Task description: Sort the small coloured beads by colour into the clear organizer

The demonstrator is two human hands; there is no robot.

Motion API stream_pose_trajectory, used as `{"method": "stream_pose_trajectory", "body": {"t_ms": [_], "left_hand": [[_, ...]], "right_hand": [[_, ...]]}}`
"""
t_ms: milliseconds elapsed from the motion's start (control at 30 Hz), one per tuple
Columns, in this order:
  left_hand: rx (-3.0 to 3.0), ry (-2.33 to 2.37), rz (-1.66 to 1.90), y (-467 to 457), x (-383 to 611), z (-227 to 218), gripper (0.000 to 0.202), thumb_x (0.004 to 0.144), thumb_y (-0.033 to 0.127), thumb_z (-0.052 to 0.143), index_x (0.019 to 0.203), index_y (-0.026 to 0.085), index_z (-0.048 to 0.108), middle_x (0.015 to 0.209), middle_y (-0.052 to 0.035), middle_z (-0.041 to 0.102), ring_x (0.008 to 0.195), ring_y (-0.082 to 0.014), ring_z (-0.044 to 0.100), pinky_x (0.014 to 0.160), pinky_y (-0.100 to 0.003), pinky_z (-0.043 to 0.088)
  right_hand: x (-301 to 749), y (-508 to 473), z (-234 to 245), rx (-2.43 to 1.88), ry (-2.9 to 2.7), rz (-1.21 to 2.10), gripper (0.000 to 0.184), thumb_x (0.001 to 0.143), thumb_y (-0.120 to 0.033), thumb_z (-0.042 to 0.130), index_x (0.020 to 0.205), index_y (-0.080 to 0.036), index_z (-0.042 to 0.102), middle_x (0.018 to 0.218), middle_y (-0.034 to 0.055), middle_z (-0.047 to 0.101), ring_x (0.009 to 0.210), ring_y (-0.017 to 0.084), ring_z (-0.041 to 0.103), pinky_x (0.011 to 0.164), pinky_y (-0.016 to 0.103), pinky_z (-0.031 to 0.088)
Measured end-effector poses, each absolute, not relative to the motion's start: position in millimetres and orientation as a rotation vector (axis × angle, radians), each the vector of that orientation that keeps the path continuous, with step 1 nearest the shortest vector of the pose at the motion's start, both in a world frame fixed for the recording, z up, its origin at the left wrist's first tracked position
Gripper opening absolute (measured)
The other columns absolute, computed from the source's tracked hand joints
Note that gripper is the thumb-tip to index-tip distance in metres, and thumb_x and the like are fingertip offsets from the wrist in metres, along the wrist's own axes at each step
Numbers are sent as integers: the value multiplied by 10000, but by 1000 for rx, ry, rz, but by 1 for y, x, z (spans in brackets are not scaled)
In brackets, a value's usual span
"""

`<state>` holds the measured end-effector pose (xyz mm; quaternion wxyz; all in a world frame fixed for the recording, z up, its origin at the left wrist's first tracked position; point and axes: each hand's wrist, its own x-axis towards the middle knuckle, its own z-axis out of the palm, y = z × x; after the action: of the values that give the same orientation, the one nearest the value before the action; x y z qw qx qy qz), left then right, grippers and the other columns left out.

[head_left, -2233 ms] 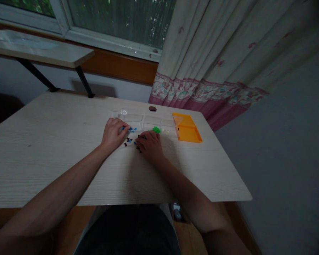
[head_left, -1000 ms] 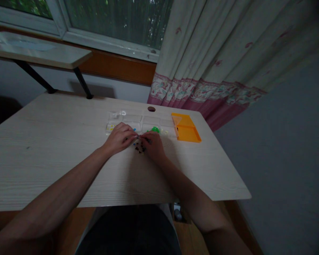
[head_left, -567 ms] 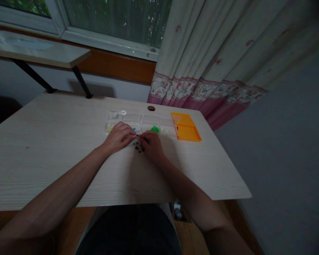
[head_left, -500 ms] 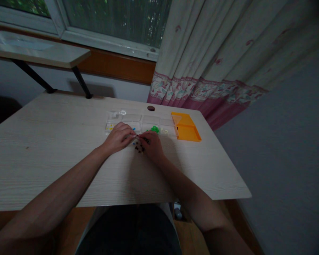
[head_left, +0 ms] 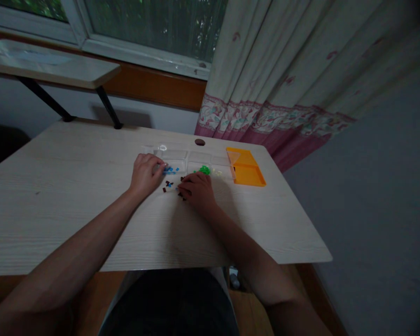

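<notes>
My left hand (head_left: 146, 172) is at the left part of a clear plastic divided box (head_left: 175, 155), thumb and forefinger pinched over a compartment with small blue pieces (head_left: 171, 170). Whatever those fingertips hold is too small to make out. On the table just in front of the box, my right hand (head_left: 199, 190) is closed, its fingertips down among small dark brown pieces (head_left: 168, 184). A blue bit lies among the dark ones. Whether the right fingers grip a piece cannot be seen. Beside that hand, bright green pieces (head_left: 205, 170) fill part of another compartment, with pale yellowish pieces (head_left: 217, 172) to their right.
An open orange case (head_left: 247, 168) lies at the box's right end. Behind the box is a round cable hole (head_left: 199, 142) in the wooden table (head_left: 91, 200). A raised shelf (head_left: 56, 65) on black legs stands at the back left, and a curtain (head_left: 266, 93) hangs behind.
My hands were together at the fingertips; the left has moved left and back to the blue pieces, covering the yellow ones. The right stays nearly in place. More dark pieces show between the hands.
</notes>
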<state>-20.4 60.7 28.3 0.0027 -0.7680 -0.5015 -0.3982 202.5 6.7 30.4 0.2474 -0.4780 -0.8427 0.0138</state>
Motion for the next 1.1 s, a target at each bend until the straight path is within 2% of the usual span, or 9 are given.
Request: {"method": "stream_pose_trajectory", "body": {"t_ms": [167,367,600,833,1100], "left_hand": [[-2338,-1628,-1265,62,-20,26,235,945,387,564,860,203,682,908,-68,659,946,-258,537,912,-438,415],[-2319,-1683,-1287,63,-21,24,206,925,375,615,878,204,721,903,-81,645,946,-263,525,911,-459,412],[-2280,-1684,-1285,63,-24,25,240,951,377,577,895,205,734,898,-82,644,930,-259,522,881,-461,417],[-2633,-1340,-1256,53,-13,34,269,974,394,528,970,222,735,927,-68,658,958,-237,536,896,-423,431],[-2906,-1058,-1144,43,-2,38,257,979,357,515,1100,249,715,943,-61,675,944,-217,571,895,-396,438]], "right_hand": [[201,9,30,-1300,-2354,18,126,921,-318,664,968,-302,780,1103,28,710,1121,242,502,977,424,337],[199,9,28,-1281,-2269,92,134,924,-291,654,936,-260,784,1061,41,728,1110,238,532,988,416,354],[202,16,25,-1282,-2047,251,79,874,-257,709,889,-238,785,959,33,741,962,196,618,965,384,407],[201,17,27,-1293,-1861,321,101,873,-296,711,847,-229,783,880,34,745,906,189,643,932,372,452],[202,18,27,-1310,-1821,378,149,895,-323,679,868,-212,775,899,43,740,948,191,635,940,361,462]]}}
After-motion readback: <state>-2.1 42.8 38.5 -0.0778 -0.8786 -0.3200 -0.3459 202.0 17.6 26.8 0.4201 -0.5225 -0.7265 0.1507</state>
